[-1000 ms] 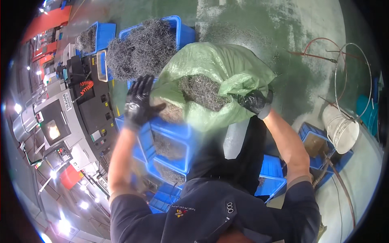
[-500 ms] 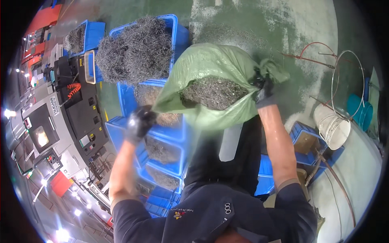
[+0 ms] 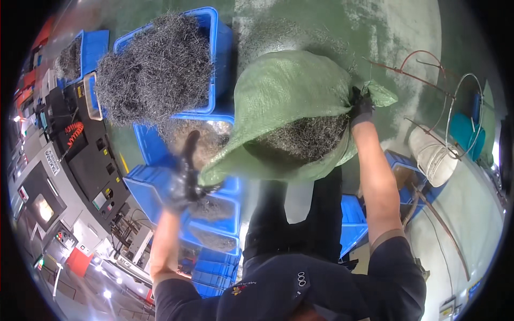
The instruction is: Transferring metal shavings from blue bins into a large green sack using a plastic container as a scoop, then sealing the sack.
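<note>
Sack (image 3: 289, 101), green and full of grey wire bits, sits in the middle of the frame. Right hand (image 3: 362, 105) squeezes its top corner at the right. Left hand (image 3: 184, 179), blurry, fingers curled, grips its lower left edge above blue bins (image 3: 144, 184).

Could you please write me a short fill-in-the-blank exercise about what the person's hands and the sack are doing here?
1. The right hand grips the gathered corner of a ____ woven sack.
2. The sack holds grey metal ____.
3. The left hand, blurred, wears a ____ glove.
4. The heaped crate beyond the sack is ____ plastic.

Missing words: green; shavings; black; blue
</note>
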A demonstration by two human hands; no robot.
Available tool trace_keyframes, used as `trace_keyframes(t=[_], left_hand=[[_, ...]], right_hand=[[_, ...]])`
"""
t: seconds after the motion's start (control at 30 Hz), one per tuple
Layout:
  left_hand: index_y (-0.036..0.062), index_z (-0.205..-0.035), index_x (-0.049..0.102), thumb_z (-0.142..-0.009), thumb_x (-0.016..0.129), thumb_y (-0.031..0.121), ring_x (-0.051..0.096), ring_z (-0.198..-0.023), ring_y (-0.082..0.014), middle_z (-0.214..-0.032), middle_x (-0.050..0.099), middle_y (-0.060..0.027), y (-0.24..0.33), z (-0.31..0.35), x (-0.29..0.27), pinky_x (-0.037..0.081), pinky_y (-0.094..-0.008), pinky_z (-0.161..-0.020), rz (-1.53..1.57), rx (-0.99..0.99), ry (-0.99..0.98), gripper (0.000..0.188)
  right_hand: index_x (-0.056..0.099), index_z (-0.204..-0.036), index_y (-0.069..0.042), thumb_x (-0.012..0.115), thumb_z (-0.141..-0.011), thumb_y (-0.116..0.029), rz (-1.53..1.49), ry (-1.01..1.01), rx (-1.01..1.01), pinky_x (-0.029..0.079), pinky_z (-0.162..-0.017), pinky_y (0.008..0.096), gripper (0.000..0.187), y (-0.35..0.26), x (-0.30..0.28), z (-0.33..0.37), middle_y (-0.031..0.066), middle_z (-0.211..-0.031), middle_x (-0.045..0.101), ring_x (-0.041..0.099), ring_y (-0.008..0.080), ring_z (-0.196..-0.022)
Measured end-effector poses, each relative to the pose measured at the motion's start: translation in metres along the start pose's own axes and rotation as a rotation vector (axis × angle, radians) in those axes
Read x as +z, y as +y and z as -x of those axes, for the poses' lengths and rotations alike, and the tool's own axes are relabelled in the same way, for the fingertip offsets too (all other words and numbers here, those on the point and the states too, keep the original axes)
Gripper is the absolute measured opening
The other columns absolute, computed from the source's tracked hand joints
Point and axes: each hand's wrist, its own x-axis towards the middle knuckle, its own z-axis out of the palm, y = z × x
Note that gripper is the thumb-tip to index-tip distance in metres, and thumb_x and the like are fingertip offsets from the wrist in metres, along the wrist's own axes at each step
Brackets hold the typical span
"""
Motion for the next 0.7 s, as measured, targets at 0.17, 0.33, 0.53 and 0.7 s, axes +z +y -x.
trace_keyframes(t=[0.17,0.33,0.53,0.7], left_hand=[[0.0218,-0.133,0.046,-0.071,0.072,0.016,0.04,-0.126,-0.035,-0.137,0.042,-0.0137,-0.065,-0.059,0.005,0.031,-0.0449,-0.108,-0.25,-0.129,-0.225,0.067],[0.0055,-0.113,0.062,-0.073,0.061,0.009,0.057,-0.106,-0.0295,-0.114,0.061,-0.013,0.003,-0.107,0.078,0.042,-0.0376,-0.096,-0.33,0.435,-0.379,0.04],[0.0012,-0.112,0.06,-0.08,0.065,0.03,0.064,-0.087,-0.0255,-0.11,0.062,-0.0142,-0.043,-0.032,0.104,0.05,-0.0381,-0.077,-0.339,0.509,-0.767,0.044],[0.0047,-0.126,0.05,-0.089,0.052,0.033,0.05,-0.116,-0.0253,-0.131,0.048,-0.0174,-0.057,-0.026,0.177,0.034,-0.04,-0.103,0.152,0.025,-0.752,0.047]], right_hand=[[0.061,-0.112,-0.011,0.039,-0.095,-0.024,-0.162,0.011,0.083,0.046,-0.083,0.0367,0.031,-0.002,0.028,0.023,0.0062,-0.113,0.06,0.054,0.0222,-0.095],[0.05,-0.124,-0.007,0.038,-0.095,-0.038,-0.073,-0.129,0.114,0.045,-0.088,0.0382,0.044,0.017,0.039,0.032,0.0107,-0.119,0.057,0.054,0.0246,-0.104],[0.064,-0.086,-0.006,0.05,-0.085,-0.028,0.879,-0.051,-0.541,0.045,-0.059,0.0422,0.026,0.043,-0.046,-0.057,0.013,-0.076,0.063,0.058,0.0268,-0.066],[0.061,-0.103,-0.005,0.044,-0.092,-0.033,0.796,-0.114,-0.233,0.045,-0.066,0.0363,0.034,0.028,-0.081,-0.027,0.0072,-0.09,0.063,0.056,0.0206,-0.074]])
